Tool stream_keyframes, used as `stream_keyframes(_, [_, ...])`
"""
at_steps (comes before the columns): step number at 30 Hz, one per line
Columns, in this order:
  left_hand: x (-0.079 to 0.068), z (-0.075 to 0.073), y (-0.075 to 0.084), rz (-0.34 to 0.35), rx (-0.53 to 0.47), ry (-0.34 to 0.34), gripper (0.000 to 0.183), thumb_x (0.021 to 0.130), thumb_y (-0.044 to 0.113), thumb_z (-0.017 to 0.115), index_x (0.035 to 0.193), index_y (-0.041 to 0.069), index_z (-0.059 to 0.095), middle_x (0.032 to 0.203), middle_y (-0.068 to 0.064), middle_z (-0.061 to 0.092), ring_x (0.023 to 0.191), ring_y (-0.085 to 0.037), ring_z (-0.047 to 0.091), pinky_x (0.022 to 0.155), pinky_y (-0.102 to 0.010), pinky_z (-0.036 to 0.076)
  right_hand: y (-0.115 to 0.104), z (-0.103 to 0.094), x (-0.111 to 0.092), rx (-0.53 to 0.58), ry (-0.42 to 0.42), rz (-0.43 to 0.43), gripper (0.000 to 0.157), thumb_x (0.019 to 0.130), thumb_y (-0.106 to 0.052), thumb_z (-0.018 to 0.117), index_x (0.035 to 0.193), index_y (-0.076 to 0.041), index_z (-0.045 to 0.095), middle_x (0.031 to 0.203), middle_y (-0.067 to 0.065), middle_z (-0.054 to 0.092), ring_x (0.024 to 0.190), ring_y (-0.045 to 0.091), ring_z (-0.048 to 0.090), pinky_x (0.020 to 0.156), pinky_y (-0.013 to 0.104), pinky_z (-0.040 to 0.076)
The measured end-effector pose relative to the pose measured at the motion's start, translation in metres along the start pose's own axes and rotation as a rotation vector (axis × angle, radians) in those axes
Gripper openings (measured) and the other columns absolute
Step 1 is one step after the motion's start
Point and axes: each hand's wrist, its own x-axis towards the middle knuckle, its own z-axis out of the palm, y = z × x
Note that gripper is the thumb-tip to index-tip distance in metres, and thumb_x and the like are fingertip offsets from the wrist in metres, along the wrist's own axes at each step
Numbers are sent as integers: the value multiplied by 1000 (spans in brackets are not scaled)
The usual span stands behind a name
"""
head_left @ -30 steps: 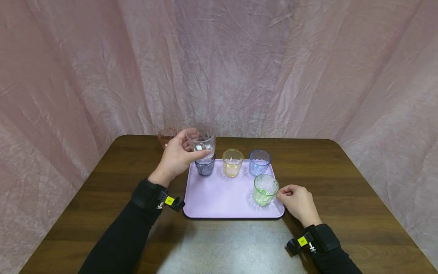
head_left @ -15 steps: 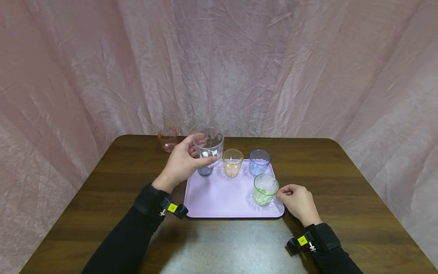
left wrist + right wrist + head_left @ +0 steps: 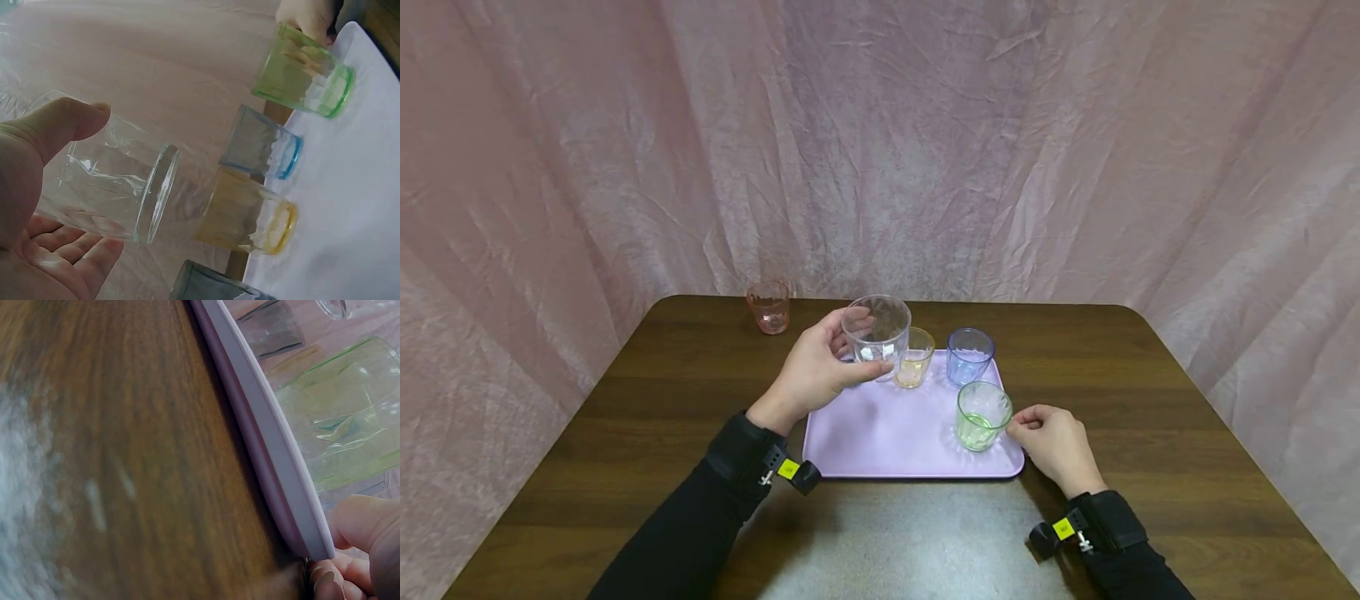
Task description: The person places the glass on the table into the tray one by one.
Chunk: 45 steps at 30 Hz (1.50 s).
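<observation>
My left hand (image 3: pixel 820 367) grips a clear glass (image 3: pixel 877 329) between thumb and fingers. It is held above the back left of a lilac tray (image 3: pixel 880 442). On the tray stand a green glass (image 3: pixel 977 427), a blue glass (image 3: pixel 968 360) and a yellow glass (image 3: pixel 916 368), partly covered by the clear one. A dark grey glass (image 3: pixel 209 284) shows in the left wrist view; in the head view my left hand and the clear glass almost hide it. My right hand (image 3: pixel 1060 446) pinches the tray's right edge near the green glass, thumb over the rim, fingers beneath.
A pink glass (image 3: pixel 769 310) stands off the tray at the back left of the wooden table (image 3: pixel 1150 417). Behind the table hangs a pink curtain (image 3: pixel 880 150). The green glass is close to my right fingers.
My left hand has moved right and toward me with the clear glass, bringing it from above the grey glass to in front of the yellow one. The right hand stays still.
</observation>
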Motion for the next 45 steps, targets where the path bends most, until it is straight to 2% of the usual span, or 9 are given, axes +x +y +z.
stream_keyframes(6, [-2,7,-4,-7,-14,-17,76,73,16,91,136,8,50,131,-7,57,118,-17,54,97,-40,46,0,0,0,5,-4,15,16,88,-23,71,89,-8,72,79,3,67,68,20,55,58,30,44])
stream_keyframes(15, [-5,19,-9,-31,-42,-44,77,72,14,90,136,3,49,132,-11,56,117,-21,54,96,-40,47,-1,0,0,4,9,9,15,87,-23,72,89,-8,72,78,3,67,67,19,55,58,30,45])
stream_keyframes(20, [-7,26,-13,-38,-35,-57,77,72,14,91,136,4,49,130,-6,57,116,-18,55,97,-38,47,-2,-1,0,8,4,11,15,87,-22,72,89,-7,73,78,3,68,68,19,55,59,31,45])
stream_keyframes(24, [-10,32,-17,-43,-60,-77,77,72,11,90,136,0,48,129,-9,56,112,-15,57,95,-42,48,-2,0,1,6,4,9,15,87,-22,72,89,-7,73,78,3,68,68,19,55,59,31,45])
stream_keyframes(28, [-12,37,-24,-52,-101,-111,77,73,9,89,136,-2,47,129,-16,56,110,-20,58,91,-46,50,-1,0,1,3,4,5,15,87,-22,72,89,-7,72,78,2,68,68,19,55,58,31,44])
stream_keyframes(32, [-15,42,-31,-66,-110,-135,79,73,8,89,138,0,45,127,-14,58,109,-22,59,87,-42,53,0,1,1,5,3,5,15,86,-22,72,88,-8,72,77,2,68,67,19,55,58,30,44])
stream_keyframes(36, [-17,48,-37,-65,-132,-157,80,73,2,88,140,-1,43,131,-16,56,113,-25,57,92,-46,50,0,1,1,6,3,7,15,86,-23,72,88,-8,72,78,3,67,67,20,55,58,30,44])
stream_keyframes(41, [-22,53,-32,-59,-173,-173,79,72,-9,84,138,-11,40,132,-27,51,117,-36,52,97,-58,41,0,0,1,14,-10,18,15,87,-22,71,90,-7,72,79,3,67,68,20,54,58,30,44])
stream_keyframes(45, [-28,55,-23,-75,-165,-180,77,73,-10,82,137,-14,40,128,-28,54,115,-37,54,93,-58,44,0,0,1,18,-16,13,15,87,-21,71,90,-7,72,79,3,67,69,20,54,58,30,44])
